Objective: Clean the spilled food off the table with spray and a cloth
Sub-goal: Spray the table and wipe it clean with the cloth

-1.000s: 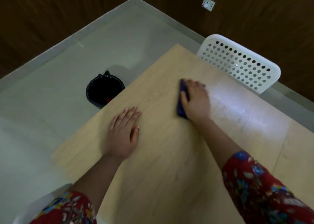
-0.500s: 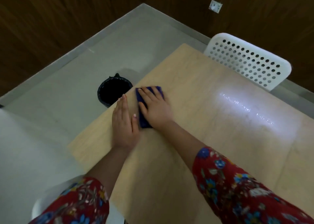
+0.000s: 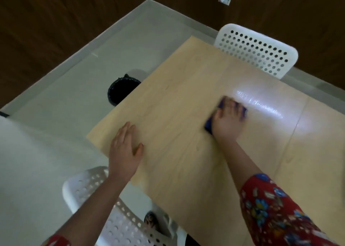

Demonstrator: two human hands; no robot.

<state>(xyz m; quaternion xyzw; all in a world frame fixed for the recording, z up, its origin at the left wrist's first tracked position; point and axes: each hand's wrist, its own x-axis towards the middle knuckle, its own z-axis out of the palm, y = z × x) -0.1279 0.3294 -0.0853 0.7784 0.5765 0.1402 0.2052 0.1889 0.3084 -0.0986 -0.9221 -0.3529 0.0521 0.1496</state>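
Note:
A dark blue cloth [image 3: 210, 123] lies flat on the light wooden table [image 3: 186, 81], near its middle. My right hand [image 3: 227, 121] presses down on the cloth with fingers spread, covering most of it; the hand and cloth are motion-blurred. My left hand [image 3: 124, 150] rests flat near the table's left edge, fingers together, holding nothing. A wet, shiny streak [image 3: 259, 105] shows just right of the cloth. No spray bottle and no food bits are in view.
A black bin [image 3: 119, 91] stands on the grey floor beside the table's left edge. One white perforated chair [image 3: 255, 52] sits at the far side, another [image 3: 112, 208] at the near side below my left arm. Dark wood walls surround the floor.
My right hand has swept the cloth from the left edge, beside my left hand, back right toward the wet streak. My left hand stayed flat near the left edge.

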